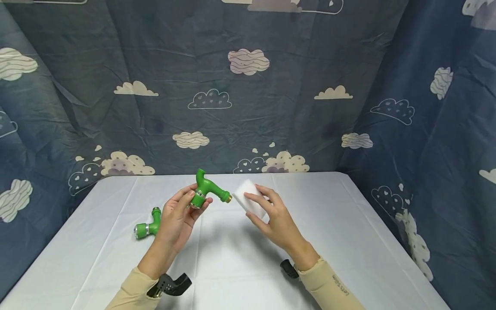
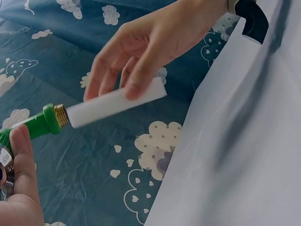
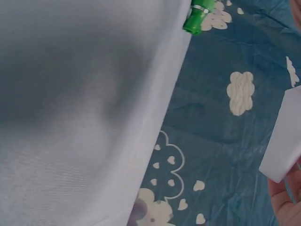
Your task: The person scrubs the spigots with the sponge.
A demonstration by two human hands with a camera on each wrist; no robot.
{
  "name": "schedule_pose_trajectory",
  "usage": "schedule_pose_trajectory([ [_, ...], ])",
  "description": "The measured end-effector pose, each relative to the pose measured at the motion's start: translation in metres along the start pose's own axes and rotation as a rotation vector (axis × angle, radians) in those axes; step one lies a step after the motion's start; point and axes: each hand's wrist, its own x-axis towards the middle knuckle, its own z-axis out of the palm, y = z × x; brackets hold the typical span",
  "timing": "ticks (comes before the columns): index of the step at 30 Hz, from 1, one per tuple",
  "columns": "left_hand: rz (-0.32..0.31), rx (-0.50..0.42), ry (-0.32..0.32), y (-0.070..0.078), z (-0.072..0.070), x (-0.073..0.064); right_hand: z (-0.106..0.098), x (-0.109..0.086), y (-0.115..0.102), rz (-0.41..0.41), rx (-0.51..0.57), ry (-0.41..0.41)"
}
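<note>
My left hand (image 1: 179,217) grips a green garden tap (image 1: 209,187) around its ridged knob, above the table. The tap's brass threaded end (image 2: 61,115) points toward a white sponge block (image 1: 249,199), very close to its near end. My right hand (image 1: 277,217) pinches that block between thumb and fingers; in the right wrist view, the white block (image 3: 284,136) shows at the right edge with fingertips below it. A second green tap (image 1: 153,224) lies on the table left of my left hand, partly hidden behind the forearm.
A white cloth covers the table (image 1: 240,280). Dark blue curtains (image 1: 271,107) with cloud prints hang behind and along both sides of it. Each wrist carries a black strapped-on device (image 1: 174,284).
</note>
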Motion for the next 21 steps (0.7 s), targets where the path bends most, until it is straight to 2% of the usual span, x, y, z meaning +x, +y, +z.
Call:
schedule_pose_trajectory([
  [4,-0.012,-0.037,0.011,-0.001,0.001,0.001,-0.004,0.003,-0.008,-0.009,0.064,0.037],
  [8,-0.020,-0.031,0.024,-0.002,0.002,0.001,-0.004,0.006,-0.022,-0.099,0.087,0.046],
  [13,-0.041,0.001,0.034,-0.003,0.004,-0.001,-0.001,0.007,-0.034,-0.185,0.049,0.040],
  [21,-0.062,0.036,0.020,-0.005,0.005,-0.002,0.001,0.004,-0.029,-0.177,0.022,0.035],
])
